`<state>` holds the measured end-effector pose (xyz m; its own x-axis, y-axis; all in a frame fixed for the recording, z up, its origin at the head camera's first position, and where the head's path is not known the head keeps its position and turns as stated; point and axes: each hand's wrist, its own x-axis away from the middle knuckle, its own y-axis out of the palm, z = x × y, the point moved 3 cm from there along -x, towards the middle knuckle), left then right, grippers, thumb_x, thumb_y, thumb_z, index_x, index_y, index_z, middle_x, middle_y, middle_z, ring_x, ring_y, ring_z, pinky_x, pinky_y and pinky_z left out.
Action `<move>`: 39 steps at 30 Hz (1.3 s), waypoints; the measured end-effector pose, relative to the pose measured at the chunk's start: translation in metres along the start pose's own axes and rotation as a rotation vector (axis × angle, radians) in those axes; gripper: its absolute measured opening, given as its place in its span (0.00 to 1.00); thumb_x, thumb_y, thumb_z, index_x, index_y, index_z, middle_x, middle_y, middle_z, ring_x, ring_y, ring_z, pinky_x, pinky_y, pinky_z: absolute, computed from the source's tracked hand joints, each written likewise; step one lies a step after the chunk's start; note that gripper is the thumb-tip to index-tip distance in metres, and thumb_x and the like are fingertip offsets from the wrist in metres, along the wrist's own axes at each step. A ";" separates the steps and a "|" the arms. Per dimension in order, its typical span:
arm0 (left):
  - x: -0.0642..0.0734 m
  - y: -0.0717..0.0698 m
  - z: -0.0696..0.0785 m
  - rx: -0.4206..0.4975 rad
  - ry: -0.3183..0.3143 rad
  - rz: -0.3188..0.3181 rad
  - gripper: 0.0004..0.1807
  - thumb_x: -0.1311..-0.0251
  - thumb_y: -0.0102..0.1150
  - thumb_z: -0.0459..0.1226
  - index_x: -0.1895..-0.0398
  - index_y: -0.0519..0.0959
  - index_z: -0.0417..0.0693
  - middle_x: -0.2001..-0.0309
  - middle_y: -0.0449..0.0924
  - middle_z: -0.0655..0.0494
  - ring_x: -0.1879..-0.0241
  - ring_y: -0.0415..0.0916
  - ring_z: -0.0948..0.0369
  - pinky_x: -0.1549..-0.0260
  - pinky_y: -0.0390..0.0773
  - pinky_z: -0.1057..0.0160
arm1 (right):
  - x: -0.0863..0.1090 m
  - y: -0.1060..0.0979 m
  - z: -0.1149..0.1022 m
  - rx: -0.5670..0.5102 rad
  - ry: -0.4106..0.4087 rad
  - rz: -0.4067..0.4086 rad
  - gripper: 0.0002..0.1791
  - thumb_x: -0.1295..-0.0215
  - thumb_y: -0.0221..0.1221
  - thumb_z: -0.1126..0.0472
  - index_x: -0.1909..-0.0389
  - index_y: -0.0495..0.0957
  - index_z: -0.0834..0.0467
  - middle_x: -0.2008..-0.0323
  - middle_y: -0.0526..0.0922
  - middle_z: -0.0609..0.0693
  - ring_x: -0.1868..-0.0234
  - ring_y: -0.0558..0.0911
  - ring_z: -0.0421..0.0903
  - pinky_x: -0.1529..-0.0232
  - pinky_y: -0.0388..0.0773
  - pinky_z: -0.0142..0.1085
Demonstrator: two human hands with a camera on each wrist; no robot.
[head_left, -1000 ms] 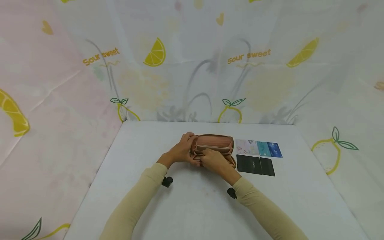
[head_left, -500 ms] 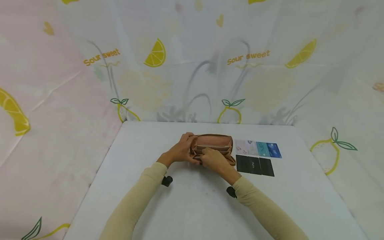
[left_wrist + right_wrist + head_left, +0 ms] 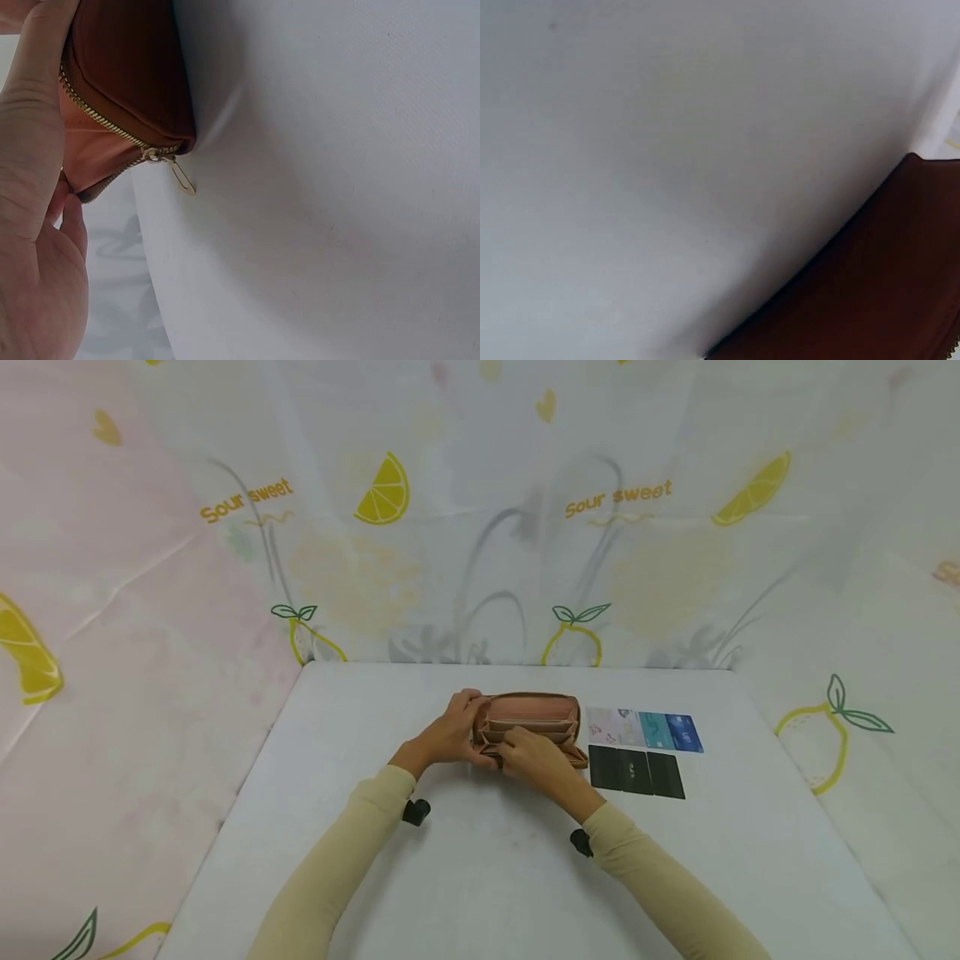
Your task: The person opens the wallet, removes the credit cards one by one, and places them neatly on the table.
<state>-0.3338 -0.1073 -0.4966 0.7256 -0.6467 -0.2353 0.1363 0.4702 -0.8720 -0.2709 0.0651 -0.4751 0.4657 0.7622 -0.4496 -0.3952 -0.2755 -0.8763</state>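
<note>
A brown zip wallet [image 3: 534, 706] stands unzipped on the table, its pink inner pockets facing up. At its left end my left hand [image 3: 447, 737] grips the side, thumb at the front and fingers at the back. In the left wrist view, the left hand [image 3: 34, 165] holds the wallet [image 3: 135, 67] beside its brass zip and hanging puller [image 3: 182, 177]. My right hand [image 3: 538, 762] has its fingers curled over the wallet's front side into the opening; the fingertips are hidden. Only the wallet's outer face [image 3: 862, 285] shows in the right wrist view.
Right of the wallet lies a row of cards: a pale patterned one [image 3: 611, 727], a teal one [image 3: 656, 732] and a blue one [image 3: 685, 733]. Black cards [image 3: 633, 770] lie in front of them. A lemon-print cloth [image 3: 480, 527] hangs behind the white table [image 3: 480, 893].
The wallet's front right corner has shifted slightly toward the back. Both hands keep nearly the same places on the wallet, and the cards stay put. The head view has tilted a little.
</note>
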 end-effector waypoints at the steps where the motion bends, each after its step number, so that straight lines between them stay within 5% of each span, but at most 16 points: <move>1: 0.000 0.000 0.000 0.001 -0.003 -0.002 0.60 0.64 0.77 0.60 0.32 0.60 0.37 0.38 0.55 0.48 0.41 0.55 0.53 0.47 0.70 0.58 | 0.000 0.000 0.001 -0.003 -0.004 0.004 0.09 0.45 0.72 0.57 0.72 0.83 0.56 0.71 0.78 0.48 0.69 0.77 0.43 0.73 0.76 0.30; 21: -0.001 0.000 0.000 -0.005 -0.041 -0.024 0.59 0.63 0.77 0.60 0.32 0.61 0.38 0.38 0.55 0.48 0.41 0.55 0.53 0.45 0.69 0.57 | -0.003 -0.014 0.001 -0.030 -0.009 0.041 0.05 0.47 0.71 0.64 0.75 0.83 0.59 0.75 0.76 0.48 0.72 0.76 0.42 0.72 0.77 0.32; 30: -0.002 -0.004 0.001 -0.029 -0.017 -0.009 0.60 0.63 0.76 0.61 0.31 0.60 0.38 0.38 0.54 0.47 0.42 0.55 0.53 0.44 0.68 0.56 | -0.006 -0.041 0.021 -0.256 0.191 0.083 0.07 0.50 0.65 0.72 0.78 0.81 0.56 0.81 0.75 0.44 0.79 0.65 0.38 0.76 0.64 0.31; 39: -0.002 0.000 -0.002 -0.044 -0.052 -0.032 0.60 0.63 0.75 0.64 0.31 0.60 0.41 0.37 0.53 0.49 0.38 0.53 0.53 0.41 0.67 0.56 | 0.004 -0.040 0.028 -0.329 0.252 0.120 0.07 0.51 0.65 0.72 0.75 0.84 0.56 0.79 0.78 0.43 0.78 0.69 0.37 0.76 0.68 0.30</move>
<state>-0.3364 -0.1069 -0.4970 0.7556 -0.6283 -0.1854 0.1309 0.4221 -0.8970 -0.2756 0.0958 -0.4365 0.6272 0.5575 -0.5439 -0.2035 -0.5568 -0.8054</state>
